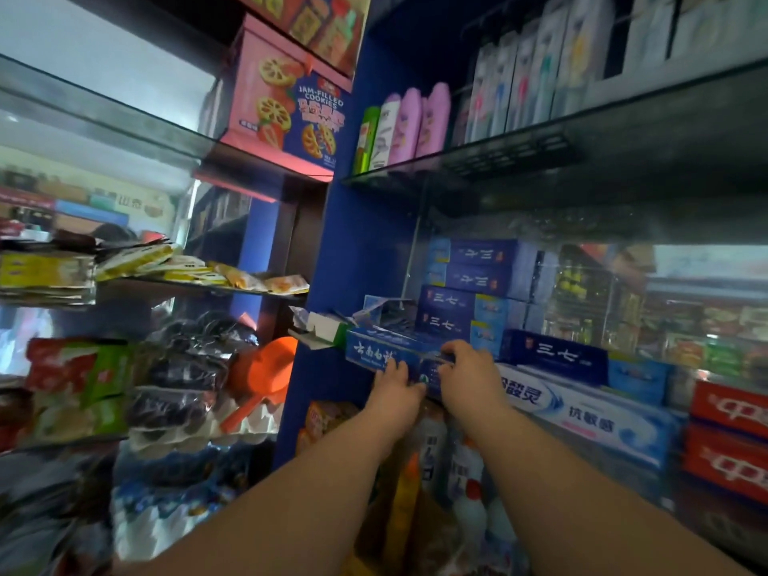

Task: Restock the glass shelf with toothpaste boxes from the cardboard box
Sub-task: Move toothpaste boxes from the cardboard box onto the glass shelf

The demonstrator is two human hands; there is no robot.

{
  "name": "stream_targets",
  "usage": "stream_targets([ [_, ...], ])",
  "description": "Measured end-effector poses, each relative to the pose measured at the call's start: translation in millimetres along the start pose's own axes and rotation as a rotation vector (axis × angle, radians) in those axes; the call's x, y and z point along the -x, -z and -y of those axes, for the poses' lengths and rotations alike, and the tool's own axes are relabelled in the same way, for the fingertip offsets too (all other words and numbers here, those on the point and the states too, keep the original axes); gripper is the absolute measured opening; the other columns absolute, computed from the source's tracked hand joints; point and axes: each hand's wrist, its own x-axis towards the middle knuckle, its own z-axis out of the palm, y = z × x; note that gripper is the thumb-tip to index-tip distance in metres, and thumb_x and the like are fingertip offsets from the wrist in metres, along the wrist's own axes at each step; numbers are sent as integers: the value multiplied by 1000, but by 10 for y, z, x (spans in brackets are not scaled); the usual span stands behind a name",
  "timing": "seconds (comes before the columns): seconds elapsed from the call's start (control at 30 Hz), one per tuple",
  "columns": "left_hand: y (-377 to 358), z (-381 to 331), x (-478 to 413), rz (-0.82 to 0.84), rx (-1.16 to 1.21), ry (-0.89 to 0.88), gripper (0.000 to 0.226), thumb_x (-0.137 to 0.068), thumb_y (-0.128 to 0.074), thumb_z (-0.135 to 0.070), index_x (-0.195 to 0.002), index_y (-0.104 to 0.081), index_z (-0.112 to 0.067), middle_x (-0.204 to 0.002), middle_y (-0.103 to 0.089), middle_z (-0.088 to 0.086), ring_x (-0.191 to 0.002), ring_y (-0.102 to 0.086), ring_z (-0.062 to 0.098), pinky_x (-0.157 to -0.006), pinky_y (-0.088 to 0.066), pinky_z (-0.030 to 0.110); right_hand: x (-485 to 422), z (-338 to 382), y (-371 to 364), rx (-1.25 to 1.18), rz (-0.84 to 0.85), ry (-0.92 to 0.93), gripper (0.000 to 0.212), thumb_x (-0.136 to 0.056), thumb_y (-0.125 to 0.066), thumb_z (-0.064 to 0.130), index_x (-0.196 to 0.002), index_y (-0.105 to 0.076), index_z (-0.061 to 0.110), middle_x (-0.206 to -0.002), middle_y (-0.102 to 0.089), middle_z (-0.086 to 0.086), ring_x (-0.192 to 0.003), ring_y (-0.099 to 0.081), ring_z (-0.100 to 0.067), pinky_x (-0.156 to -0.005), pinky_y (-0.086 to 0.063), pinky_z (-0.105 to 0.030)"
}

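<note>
- Blue toothpaste box (376,353) lying flat at front-left edge of the glass shelf (648,455), long side facing me, white characters on the face.
- My left hand (395,388) is gripping the box's front face from below, fingers (390,370) curled onto it.
- My right hand (469,367) is clamping the box's right end, thumb on front, fingers over the top edge.
- Behind it: dark blue toothpaste boxes (461,309) stacking up in several layers w/ lighter blue ends.
- Right of my hands: another dark blue box (557,353), sitting on a long white-and-blue box (582,417).
- Far right: red boxes (727,442) stacked two high.
- Left of the blue box: torn green-and-white carton (322,328), touching or just beside, can't tell.
- Upper shelf: pink bottles (419,124), toothbrush packs (536,72).
- Left bay: pink cookie box (286,106), snack bags (79,388).
- Cardboard box: not spotting it.
</note>
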Motion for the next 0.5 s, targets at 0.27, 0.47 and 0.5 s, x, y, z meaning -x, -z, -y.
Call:
stream_targets([
  [0.27, 72, 118, -307, 63, -74, -31, 57, -103, -30, -31, -153, -11, -14, -162, 0, 1, -148, 8, 24, -119, -5, 37, -283, -91, -256, 95, -4, -102, 29, -96, -52, 16, -124, -50, 9, -127, -54, -13, -113, -54, -29, -87, -44, -34],
  [0.47, 154, 170, -432, 69, -70, -109, 50, -104, -30, -22, -149, -21, -5, -160, -12, 11, -148, -4, 26, -119, 3, 36, -424, -80, -428, 230, -27, -85, 41, -99, -45, 30, -134, -41, 8, -138, -43, -14, -128, -42, -29, -99, -40, -40],
  [0.5, 165, 181, -456, 73, -67, -110, 49, -103, -31, -21, -149, -22, -5, -160, -13, 11, -148, -4, 26, -119, 3, 36, -451, -85, -456, 230, -24, -92, 42, -99, -44, 30, -135, -39, 8, -139, -41, -14, -128, -42, -29, -100, -41, -41],
])
